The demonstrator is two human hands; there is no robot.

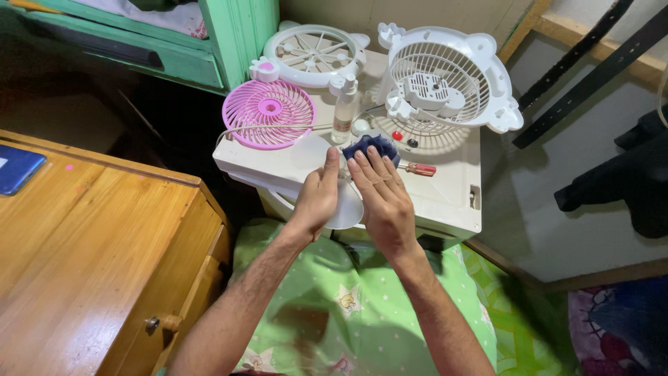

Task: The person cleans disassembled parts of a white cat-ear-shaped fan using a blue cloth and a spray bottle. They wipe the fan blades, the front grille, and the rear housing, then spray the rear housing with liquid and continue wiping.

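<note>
Both hands work together over the front of a white boxy plastic table point(445, 202). The left hand point(316, 198) closes around the edge of a pale, translucent round plastic fan blade piece point(346, 205), thumb up along its rim. The right hand point(383, 198) lies flat with fingers stretched forward, pressing a dark blue crumpled cloth point(369, 147) against that piece; the fingertips cover the near part of the cloth. The 2 hands sit just beside each other, almost touching.

Just to the right of the cloth lies a screwdriver with a red handle point(421, 169). Behind the hands stands a small clear plastic spray bottle with a white top point(344, 108). A pink round plastic fan grille point(268, 113) rests at the table's left, a white round fan frame with spokes point(314, 54) behind it, and a white fan housing with a wire-like grille point(445, 83) leans at the right rear. A varnished wooden cabinet point(90, 244) stands to the left, and green patterned bedding point(334, 299) lies under the forearms.
</note>
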